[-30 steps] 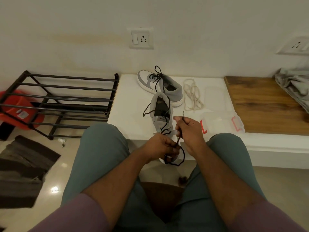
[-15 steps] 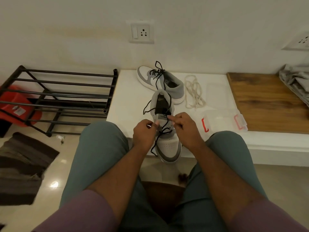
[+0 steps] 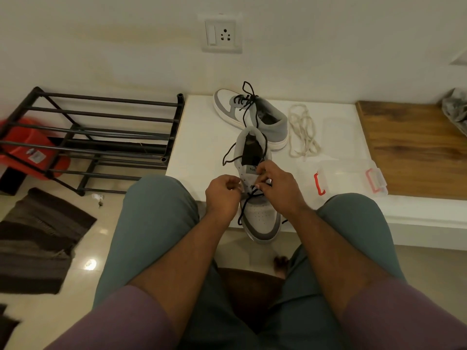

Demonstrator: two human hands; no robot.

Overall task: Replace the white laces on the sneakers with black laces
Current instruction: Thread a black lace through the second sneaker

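Nearest us, between the knees: near sneaker [image 3: 257, 198], grey and white, toe overhanging the edge of the white ledge [image 3: 202, 147], heel toward the wall. We hold it at the eyelets with both hands.

Left hand [image 3: 223, 195]: fingers curled at the shoe's left side; a second ago it sat low at the toe with a loop of lace, now it has come up to the eyelet row. Whether it pinches the lace we cannot tell; the curl hides it.

Right hand [image 3: 276, 188]: fingertips pinched on the black lace [image 3: 246, 205] at the crossing below the tongue. A second ago it held the lace end upright; that end is now down at the shoe, which we judge means one more eyelet threaded and the slack being drawn.

Loose lace end trails left of the collar.

Farther on the ledge: far sneaker [image 3: 249, 114], already in black laces. Just right of it, removed white laces [image 3: 302, 132] in a heap. Clear plastic box [image 3: 351, 178] with red clasps, nearer right.

Status: second shoe partly laced.
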